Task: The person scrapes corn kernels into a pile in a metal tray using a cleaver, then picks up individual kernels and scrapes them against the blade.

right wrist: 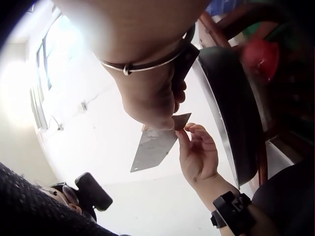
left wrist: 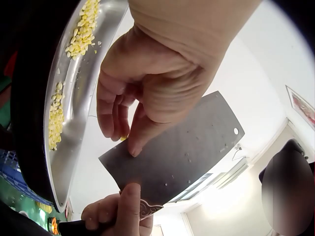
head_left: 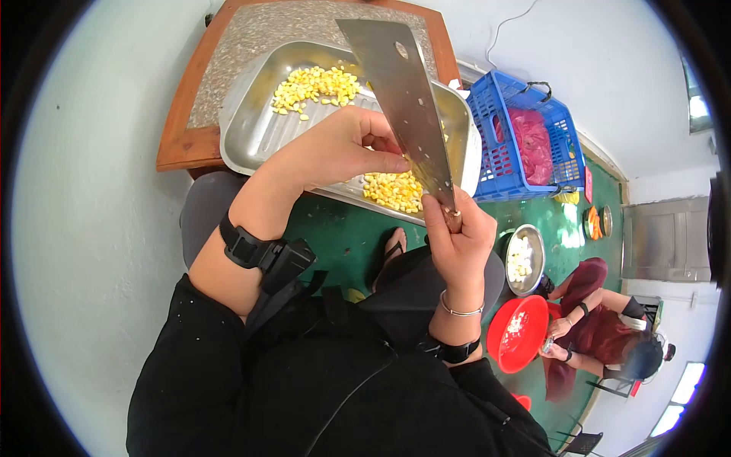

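Note:
A cleaver (head_left: 407, 99) stands tilted above the metal tray (head_left: 247, 145), its wide grey blade speckled with bits. My right hand (head_left: 464, 236) grips its handle, thumb lying along the base of the blade. Bent fingers and thumb of my left hand (head_left: 346, 148) pinch at the blade's edge, the thumb on one face. A yellow bit of corn (left wrist: 123, 138) shows between those fingertips in the left wrist view. Below the blade lies a heap of corn kernels (head_left: 392, 190); another heap of kernels (head_left: 312, 87) is at the tray's far side.
The tray lies partly on a wood-edged table (head_left: 205, 99). A blue crate (head_left: 495, 137) with a pink bag (head_left: 531, 148) stands to the right. Beyond are a steel bowl (head_left: 534, 247) with pale pieces, a red basin (head_left: 499, 327) and a seated person (head_left: 609, 327) working at it.

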Demonstrator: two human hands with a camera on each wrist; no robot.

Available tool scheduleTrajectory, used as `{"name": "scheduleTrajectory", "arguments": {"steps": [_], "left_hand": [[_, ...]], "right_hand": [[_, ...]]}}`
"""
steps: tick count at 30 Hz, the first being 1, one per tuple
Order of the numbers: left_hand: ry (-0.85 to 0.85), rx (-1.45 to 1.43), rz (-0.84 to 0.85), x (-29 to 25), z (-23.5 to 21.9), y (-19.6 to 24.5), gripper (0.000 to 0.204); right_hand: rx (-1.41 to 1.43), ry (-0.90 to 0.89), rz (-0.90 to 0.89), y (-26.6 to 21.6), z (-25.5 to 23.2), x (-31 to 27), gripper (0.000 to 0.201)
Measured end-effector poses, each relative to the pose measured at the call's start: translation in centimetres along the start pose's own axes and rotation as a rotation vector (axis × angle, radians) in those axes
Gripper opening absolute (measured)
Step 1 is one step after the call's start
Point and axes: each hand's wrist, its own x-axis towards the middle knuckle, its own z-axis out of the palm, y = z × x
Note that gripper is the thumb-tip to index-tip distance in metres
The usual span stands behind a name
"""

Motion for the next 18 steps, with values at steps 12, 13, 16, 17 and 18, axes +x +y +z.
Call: {"name": "scheduleTrajectory", "arguments": {"steps": [12, 13, 16, 17, 18], "left_hand": [[0.231, 0.648, -0.131, 0.7, -0.1, -1.1, 0.02], [0.229, 0.657, -0.136, 0.5, -0.7, -1.4, 0.02], [0.217, 0.747, -0.207, 0.5, -2.9, -1.1, 0.028], [0.211, 0.76, -0.216, 0.4, -3.2, -0.9, 0.028], [0.164, 0.854, -0.254, 0.2, -3.4, -0.7, 0.031]], "right_hand": [[0.075, 0.117, 0.188, 2.2, -1.6, 0.5, 0.025], [0.084, 0.12, 0.192, 2.5, -1.5, 0.6, 0.025], [0.266, 0.231, 0.217, 3.5, -1.3, 1.1, 0.022], [0.279, 0.237, 0.225, 3.7, -1.2, 1.2, 0.022], [0.337, 0.245, 0.237, 3.9, -1.1, 1.4, 0.022]]}}
